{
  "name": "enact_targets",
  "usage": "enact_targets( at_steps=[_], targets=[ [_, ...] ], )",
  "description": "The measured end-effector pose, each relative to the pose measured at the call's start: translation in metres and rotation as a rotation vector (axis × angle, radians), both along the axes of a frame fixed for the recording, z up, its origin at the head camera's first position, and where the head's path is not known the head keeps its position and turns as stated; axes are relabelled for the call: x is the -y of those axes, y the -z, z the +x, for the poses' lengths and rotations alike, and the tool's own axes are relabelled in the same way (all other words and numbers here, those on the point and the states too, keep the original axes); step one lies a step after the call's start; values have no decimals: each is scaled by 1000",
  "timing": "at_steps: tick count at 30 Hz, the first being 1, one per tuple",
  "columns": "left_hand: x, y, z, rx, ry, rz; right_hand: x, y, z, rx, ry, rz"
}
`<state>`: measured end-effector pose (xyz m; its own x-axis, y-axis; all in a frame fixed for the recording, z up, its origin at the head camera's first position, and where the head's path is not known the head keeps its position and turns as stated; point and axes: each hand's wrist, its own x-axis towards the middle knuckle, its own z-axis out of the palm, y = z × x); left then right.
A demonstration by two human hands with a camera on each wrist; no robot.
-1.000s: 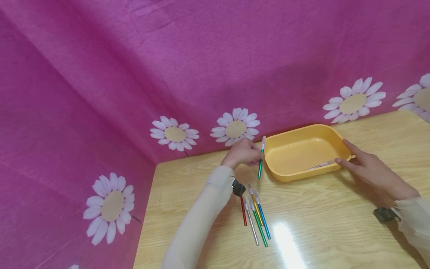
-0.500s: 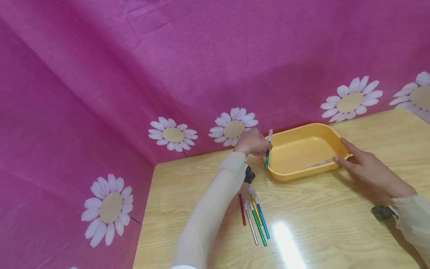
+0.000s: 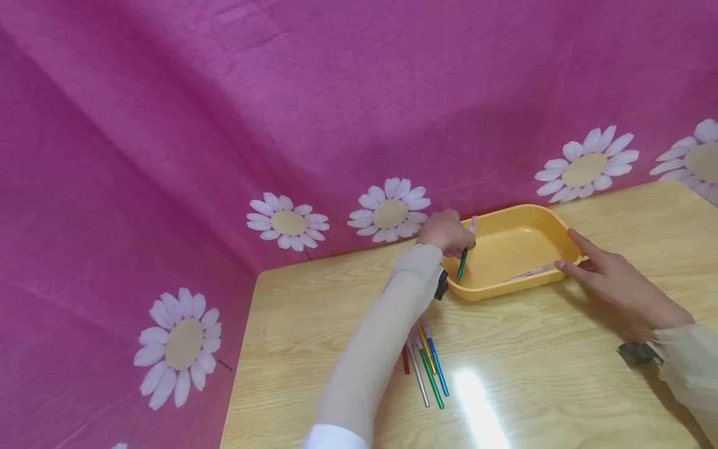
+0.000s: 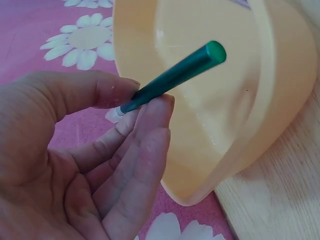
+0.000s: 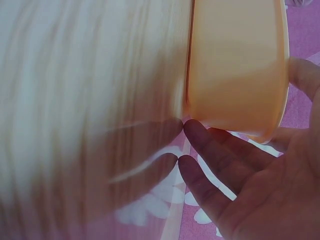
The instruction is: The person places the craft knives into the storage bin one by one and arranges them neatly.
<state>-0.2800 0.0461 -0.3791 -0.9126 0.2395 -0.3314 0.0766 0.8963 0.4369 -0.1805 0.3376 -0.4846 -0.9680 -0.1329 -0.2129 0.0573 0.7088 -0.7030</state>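
Note:
A slim green metallic pen-shaped tool (image 3: 462, 262) with a clear cap is pinched between the thumb and fingers of my left hand (image 3: 445, 231). It is tilted over the left end of a yellow plastic tray (image 3: 505, 290), and its flat green end faces the camera in the left wrist view. My right hand (image 3: 622, 284) holds the tray's right end, thumb at the rim. In the right wrist view, the other fingers (image 5: 220, 155) reach around the outer wall and touch the tabletop. A slender tool with a clear cap (image 3: 530, 273) lies inside along the near wall.
Several similar tools in red, silver, gold, blue and green (image 3: 429, 368) lie bunched on the wooden table (image 3: 538, 368), partly behind the left forearm. A pink cloth (image 3: 336, 112) with white daisies hangs at the back and left, close behind the tray.
My left hand has moved right with the green pen-shaped tool, from beside the tray to over its left end. The right hand has stayed at the tray's right end.

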Motion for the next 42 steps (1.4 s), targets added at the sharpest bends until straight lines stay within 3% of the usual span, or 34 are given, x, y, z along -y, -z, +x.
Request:
enact_targets(
  at_steps=[6,11,16,24,33,42],
  targets=[
    [-4,5,-4,-8,9,-106,3,0,2,-41,-7,10],
    [3,6,-3,-16,-24,22,2,0,2,-76,-14,35],
    [16,7,0,-55,-7,146,1,0,0,-80,-16,58],
    [43,15,16,-130,27,278,1,-1,-1,-41,-4,50],
    [82,17,34,-135,-19,447,1,0,-1,-31,3,31],
    [112,31,50,-131,-111,449,-1,3,-3,-30,0,40]
  ],
)
